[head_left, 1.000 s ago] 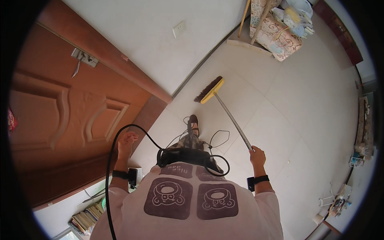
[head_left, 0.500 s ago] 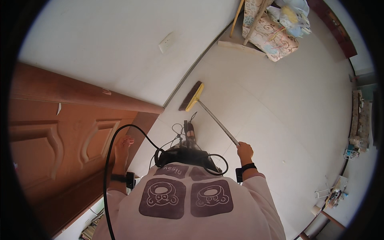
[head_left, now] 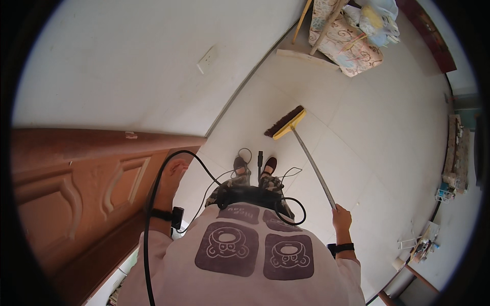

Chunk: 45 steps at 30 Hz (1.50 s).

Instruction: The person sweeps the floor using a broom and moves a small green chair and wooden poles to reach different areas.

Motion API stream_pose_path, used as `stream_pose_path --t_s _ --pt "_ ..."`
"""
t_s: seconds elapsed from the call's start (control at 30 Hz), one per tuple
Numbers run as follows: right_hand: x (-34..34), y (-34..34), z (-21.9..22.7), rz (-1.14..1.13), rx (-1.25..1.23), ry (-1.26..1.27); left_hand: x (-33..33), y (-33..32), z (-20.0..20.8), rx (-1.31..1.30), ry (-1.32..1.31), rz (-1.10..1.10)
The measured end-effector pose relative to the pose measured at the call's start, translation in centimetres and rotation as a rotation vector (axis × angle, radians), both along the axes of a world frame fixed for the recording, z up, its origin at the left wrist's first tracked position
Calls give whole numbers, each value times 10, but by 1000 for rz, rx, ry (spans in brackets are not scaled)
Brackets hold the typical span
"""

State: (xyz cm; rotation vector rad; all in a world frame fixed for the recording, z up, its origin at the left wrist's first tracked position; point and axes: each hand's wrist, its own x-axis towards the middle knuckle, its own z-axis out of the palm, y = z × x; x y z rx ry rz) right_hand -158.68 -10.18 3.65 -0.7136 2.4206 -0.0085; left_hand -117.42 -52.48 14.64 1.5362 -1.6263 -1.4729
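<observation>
My right hand (head_left: 342, 218) is closed around the upper part of the grey handle of a push broom (head_left: 313, 166). The broom has a yellow head with dark brown bristles, which rest on the pale tiled floor (head_left: 352, 137) ahead of my feet. The handle slants from my hand forward and to the left. My left hand (head_left: 176, 168) hangs beside the brown panelled door (head_left: 102, 178), holding nothing, its fingers loosely bent and apart. A black cable (head_left: 163, 171) loops across that hand and hides part of it.
A white wall with a socket (head_left: 206, 59) runs along the left. Ahead, a flower-patterned cloth-covered piece (head_left: 344, 48) holds plastic bags (head_left: 377, 23), with wooden poles (head_left: 326, 28) leaning by it. Low shelves (head_left: 456, 153) line the right. Thin cables hang near my shoes (head_left: 269, 164).
The broom head has moved to the right across the floor, and my right hand has moved right and back with the handle. My left hand has shifted slightly right. Both shoes now show.
</observation>
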Motion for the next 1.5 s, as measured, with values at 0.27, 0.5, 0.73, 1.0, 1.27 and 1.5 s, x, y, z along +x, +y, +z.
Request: stream_pose_path --t_s 0.27,0.5,0.73,1.0,1.27,1.5 --pt "34 -166 -78 133 -243 -131 13 33 12 -18 -166 185" --pt "11 -160 -106 133 -225 -114 13 37 22 -62 -191 169" --pt "-52 20 -65 -121 150 -76 -21 26 6 -57 -182 28" --pt "-34 99 -7 -98 321 236 -50 18 -7 32 -129 -70" --pt "8 31 -26 -144 23 31 -71 7 -9 11 -122 -180" --pt "1 48 -63 -158 75 14 -82 -14 -2 -57 -101 -202"
